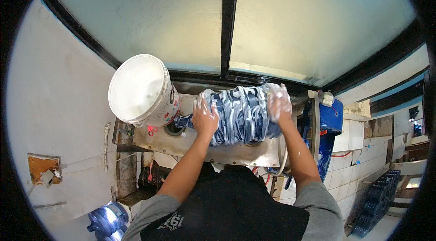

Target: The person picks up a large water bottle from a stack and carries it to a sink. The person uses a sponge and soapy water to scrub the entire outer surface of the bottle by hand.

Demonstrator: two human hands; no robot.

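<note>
A large blue plastic water jug (238, 115) lies on its side before me, streaked all over with white suds. Its neck points left, close to a dark round opening (175, 129) in the metal counter. My left hand (205, 115), foamy at the fingers, grips the jug's shoulder near the neck. At the other end, my right hand (280, 103) holds the base side. Thick foam and blur cover that hand, so whether a cloth or sponge is under it cannot be told.
A white plastic bucket (143, 91) stands at the counter's left end, beside pink-handled scissors (152, 130). The metal counter (204, 150) runs below a frosted window (306, 26). Blue drums (328, 118) stand right. More water jugs (108, 219) are lower left; stacked dark bottles (376, 200) lower right.
</note>
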